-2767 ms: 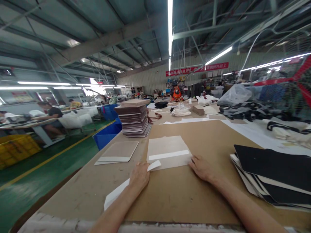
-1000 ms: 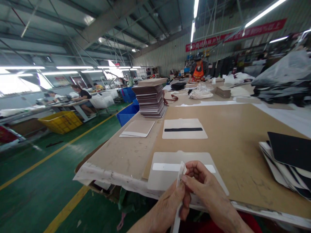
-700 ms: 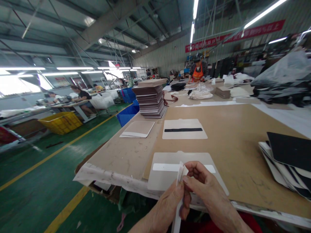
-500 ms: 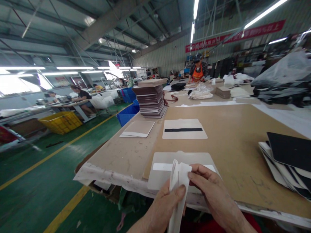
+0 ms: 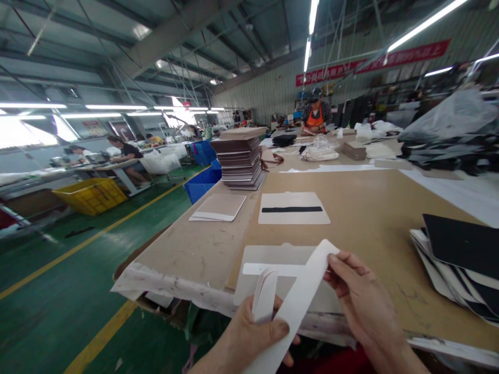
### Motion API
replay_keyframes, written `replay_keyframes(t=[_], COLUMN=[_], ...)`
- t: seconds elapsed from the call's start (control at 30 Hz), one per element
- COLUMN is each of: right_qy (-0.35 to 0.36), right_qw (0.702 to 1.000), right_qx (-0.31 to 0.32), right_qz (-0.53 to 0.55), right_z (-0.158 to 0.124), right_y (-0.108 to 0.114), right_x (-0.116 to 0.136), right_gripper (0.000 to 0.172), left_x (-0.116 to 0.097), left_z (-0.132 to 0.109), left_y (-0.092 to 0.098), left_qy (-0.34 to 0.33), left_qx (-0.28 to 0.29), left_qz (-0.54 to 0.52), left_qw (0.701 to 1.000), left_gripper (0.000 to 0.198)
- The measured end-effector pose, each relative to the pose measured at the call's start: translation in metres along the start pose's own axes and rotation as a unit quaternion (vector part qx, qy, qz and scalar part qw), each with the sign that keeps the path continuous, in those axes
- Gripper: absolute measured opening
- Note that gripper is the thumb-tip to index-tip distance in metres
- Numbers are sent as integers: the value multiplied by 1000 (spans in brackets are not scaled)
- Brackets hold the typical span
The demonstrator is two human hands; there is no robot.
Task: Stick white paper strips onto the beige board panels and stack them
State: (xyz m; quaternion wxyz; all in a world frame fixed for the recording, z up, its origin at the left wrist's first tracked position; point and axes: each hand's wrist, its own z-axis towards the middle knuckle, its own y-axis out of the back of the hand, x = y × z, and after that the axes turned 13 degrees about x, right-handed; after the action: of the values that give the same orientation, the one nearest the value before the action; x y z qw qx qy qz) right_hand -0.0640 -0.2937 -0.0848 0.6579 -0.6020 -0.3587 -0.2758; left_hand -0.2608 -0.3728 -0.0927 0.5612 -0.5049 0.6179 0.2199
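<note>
My left hand is closed around a bundle of white strips, its thumb pressed across them at the table's front edge. One long white strip slants up to the right out of that grip. Its upper end is pinched between the thumb and fingers of my right hand. Partly covered by the strips and my hands, a light grey panel lies on the table with a white band across it. Beyond it rests an off-white panel bearing a black band.
A tall stack of brown boards stands at the back left of the table, with flat sheets before it. Black and white panels are piled at the right. A person in an orange apron is across the table.
My right hand has moved right and pulled one strip's upper end away from the bundle. The bundle in my left hand now leans apart from that strip.
</note>
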Motion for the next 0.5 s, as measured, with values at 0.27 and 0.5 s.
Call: replay_keyframes(t=[0.27,0.5], right_qy=[280,154], right_qw=[809,554], right_qx=[-66,391], right_qz=[-512,-719], right_z=[-21,-38], right_y=[29,-27], right_x=[43,55], right_gripper=[54,14], left_x=[-32,-60], left_z=[-18,-6], left_y=[21,1], left_qy=[3,28], left_qx=[43,121], left_qz=[143,222], left_qw=[989,967], left_gripper=[34,20])
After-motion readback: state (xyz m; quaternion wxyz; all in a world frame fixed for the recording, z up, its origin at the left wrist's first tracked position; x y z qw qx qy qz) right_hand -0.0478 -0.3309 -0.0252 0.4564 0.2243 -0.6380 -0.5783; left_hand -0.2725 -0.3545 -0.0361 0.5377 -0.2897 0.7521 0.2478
